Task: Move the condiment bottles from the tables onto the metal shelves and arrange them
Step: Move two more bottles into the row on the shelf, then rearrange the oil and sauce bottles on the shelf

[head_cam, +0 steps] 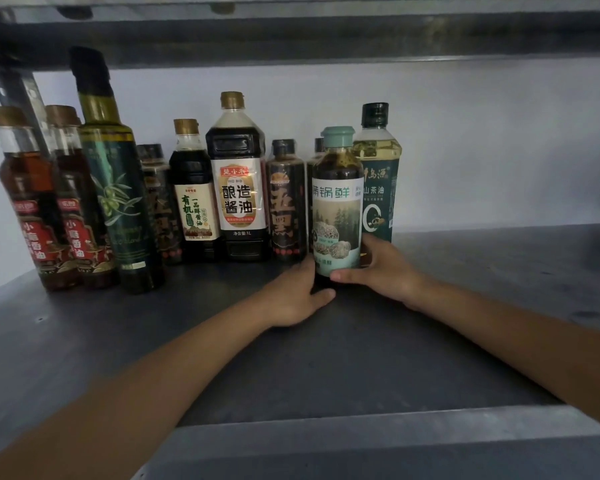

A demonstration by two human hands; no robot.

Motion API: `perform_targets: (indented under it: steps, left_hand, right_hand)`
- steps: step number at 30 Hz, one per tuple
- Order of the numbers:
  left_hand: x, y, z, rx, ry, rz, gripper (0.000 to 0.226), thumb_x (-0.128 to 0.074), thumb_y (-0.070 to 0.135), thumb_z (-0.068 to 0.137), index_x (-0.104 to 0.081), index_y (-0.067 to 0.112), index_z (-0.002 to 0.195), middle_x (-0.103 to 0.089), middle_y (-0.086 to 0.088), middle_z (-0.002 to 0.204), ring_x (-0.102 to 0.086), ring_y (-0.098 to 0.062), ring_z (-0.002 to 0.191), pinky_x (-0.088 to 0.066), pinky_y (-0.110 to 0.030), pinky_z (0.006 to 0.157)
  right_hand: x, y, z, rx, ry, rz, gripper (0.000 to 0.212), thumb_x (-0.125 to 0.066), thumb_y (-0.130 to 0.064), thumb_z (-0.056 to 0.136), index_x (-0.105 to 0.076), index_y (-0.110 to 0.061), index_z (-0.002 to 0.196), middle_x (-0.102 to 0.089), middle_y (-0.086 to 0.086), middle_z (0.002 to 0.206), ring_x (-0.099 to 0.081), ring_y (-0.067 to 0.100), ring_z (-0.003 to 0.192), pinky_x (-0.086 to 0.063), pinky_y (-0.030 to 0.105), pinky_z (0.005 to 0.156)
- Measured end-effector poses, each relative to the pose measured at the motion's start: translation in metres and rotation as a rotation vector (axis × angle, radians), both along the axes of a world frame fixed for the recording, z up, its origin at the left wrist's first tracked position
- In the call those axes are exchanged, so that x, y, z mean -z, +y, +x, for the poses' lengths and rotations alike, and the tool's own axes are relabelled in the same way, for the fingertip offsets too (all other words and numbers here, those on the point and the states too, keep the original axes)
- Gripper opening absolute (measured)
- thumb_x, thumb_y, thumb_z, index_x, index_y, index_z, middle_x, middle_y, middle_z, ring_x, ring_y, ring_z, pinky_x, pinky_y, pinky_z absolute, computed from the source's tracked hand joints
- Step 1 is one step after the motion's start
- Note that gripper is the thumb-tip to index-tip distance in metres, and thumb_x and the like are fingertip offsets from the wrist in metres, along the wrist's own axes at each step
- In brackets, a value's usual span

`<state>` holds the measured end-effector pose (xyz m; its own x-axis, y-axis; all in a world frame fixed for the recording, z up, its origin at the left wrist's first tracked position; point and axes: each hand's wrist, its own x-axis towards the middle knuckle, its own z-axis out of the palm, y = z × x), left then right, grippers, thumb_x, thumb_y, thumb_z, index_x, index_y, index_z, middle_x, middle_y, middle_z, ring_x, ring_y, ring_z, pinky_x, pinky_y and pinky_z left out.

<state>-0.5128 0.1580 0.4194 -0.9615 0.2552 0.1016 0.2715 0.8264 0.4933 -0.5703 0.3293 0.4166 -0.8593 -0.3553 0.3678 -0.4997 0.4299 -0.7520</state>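
Nearest the camera, two bare forearms reach in over the front lip of the metal shelf (361,375). Both meet at the base of one upright bottle, the mint-capped bottle (337,202). That bottle stands on the shelf with its long axis vertical, between the two hands. The left hand (293,296) presses against its lower left side, thumb lying along the shelf by the foot. The right hand (378,268) cups the lower right, thumb across the front of the label; its fingers are curled narrowly round the bottle, their tips hidden behind it. Both hands look equally close, so either could nudge it. Its dark liquid fills it almost to the neck.

Just behind and right stands the tea oil bottle (378,174), holding pale yellow oil. Leftward the row runs on: a black-labelled bottle (286,202), the large soy sauce bottle (238,181), a smaller soy bottle (193,188), the tall olive oil bottle (113,168) and two sesame oil bottles (49,202).
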Motion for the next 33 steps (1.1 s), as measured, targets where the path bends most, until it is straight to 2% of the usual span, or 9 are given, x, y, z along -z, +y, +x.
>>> perform_targets:
  steps: [4,7,9,12,17,21,26,30,33]
  left_hand:
    - [-0.003,0.015,0.025,-0.105,0.048,-0.437,0.056,-0.027,0.045,0.1,-0.029,0.01,0.145,-0.033,-0.011,0.149,-0.032,-0.025,0.136,-0.03,-0.038,0.111]
    - [-0.009,0.023,0.054,-0.09,0.026,-0.555,0.057,-0.021,0.045,0.101,-0.023,0.013,0.148,-0.022,-0.008,0.155,-0.021,-0.022,0.142,-0.025,-0.036,0.113]
    - [-0.009,0.032,0.076,-0.058,0.021,-0.589,0.059,-0.018,0.047,0.101,-0.014,0.016,0.151,-0.011,-0.004,0.159,-0.011,-0.019,0.146,-0.016,-0.035,0.117]
    - [-0.005,0.051,0.095,-0.043,0.042,-0.574,0.061,-0.016,0.051,0.099,-0.007,0.022,0.152,-0.003,0.0,0.16,-0.002,-0.015,0.147,-0.008,-0.032,0.118]
    - [-0.001,0.109,0.098,-0.049,0.047,-0.534,0.061,-0.015,0.05,0.099,-0.009,0.021,0.152,-0.006,-0.004,0.16,-0.004,-0.02,0.147,-0.009,-0.037,0.119]
    - [0.005,0.183,0.096,-0.035,0.057,-0.498,0.06,-0.014,0.047,0.1,-0.011,0.018,0.152,-0.006,-0.006,0.16,-0.003,-0.022,0.147,-0.006,-0.044,0.118]
    - [0.019,0.284,0.088,0.01,0.194,-0.486,0.057,-0.011,0.044,0.101,-0.019,0.015,0.149,-0.018,-0.009,0.157,-0.013,-0.025,0.145,-0.013,-0.047,0.117]
    - [0.025,0.356,0.072,0.03,0.339,-0.472,0.063,-0.009,0.049,0.098,-0.031,0.011,0.144,-0.036,-0.013,0.147,-0.03,-0.028,0.137,-0.023,-0.04,0.113]
    - [0.021,0.4,0.063,0.072,0.294,-0.367,0.06,-0.023,0.047,0.1,-0.028,0.007,0.145,-0.037,-0.015,0.147,-0.031,-0.028,0.137,-0.022,-0.041,0.114]
  right_hand:
    - [-0.003,0.008,0.002,0.008,-0.01,0.088,0.066,-0.079,-0.03,0.072,-0.051,-0.018,0.13,-0.06,0.0,0.129,-0.056,0.013,0.117,-0.044,0.03,0.102]
    - [-0.003,0.024,0.017,-0.017,-0.007,0.197,0.061,-0.073,-0.027,0.08,-0.046,-0.018,0.134,-0.055,0.002,0.134,-0.052,0.013,0.12,-0.039,0.021,0.099]
    - [-0.001,0.043,0.033,-0.022,0.082,0.39,0.056,-0.063,-0.036,0.087,-0.044,-0.022,0.138,-0.047,0.0,0.142,-0.045,0.012,0.127,-0.034,0.021,0.104]
    - [0.003,0.084,0.065,-0.07,0.135,0.6,0.049,-0.044,-0.046,0.094,-0.04,-0.031,0.14,-0.034,-0.014,0.148,-0.028,0.002,0.135,-0.018,0.012,0.106]
    - [0.001,0.161,0.103,-0.068,0.116,0.643,0.052,-0.035,-0.055,0.089,-0.034,-0.044,0.14,-0.029,-0.033,0.137,-0.019,-0.02,0.122,-0.007,-0.009,0.093]
    - [0.007,0.23,0.127,-0.001,0.22,0.691,0.059,-0.026,-0.06,0.085,-0.032,-0.044,0.141,-0.027,-0.034,0.14,-0.019,-0.017,0.127,-0.008,-0.001,0.1]
    - [0.029,0.335,0.152,0.096,0.359,0.67,0.058,-0.026,-0.067,0.088,-0.032,-0.044,0.141,-0.024,-0.033,0.143,-0.01,-0.026,0.127,-0.004,-0.002,0.1]
    - [0.039,0.416,0.161,0.221,0.325,0.562,0.055,-0.03,-0.066,0.088,-0.04,-0.043,0.137,-0.036,-0.028,0.143,-0.026,-0.01,0.133,-0.016,0.008,0.106]
    - [0.038,0.461,0.163,0.287,0.258,0.448,0.052,-0.035,-0.064,0.088,-0.048,-0.039,0.132,-0.045,-0.021,0.137,-0.037,-0.003,0.128,-0.021,0.002,0.1]
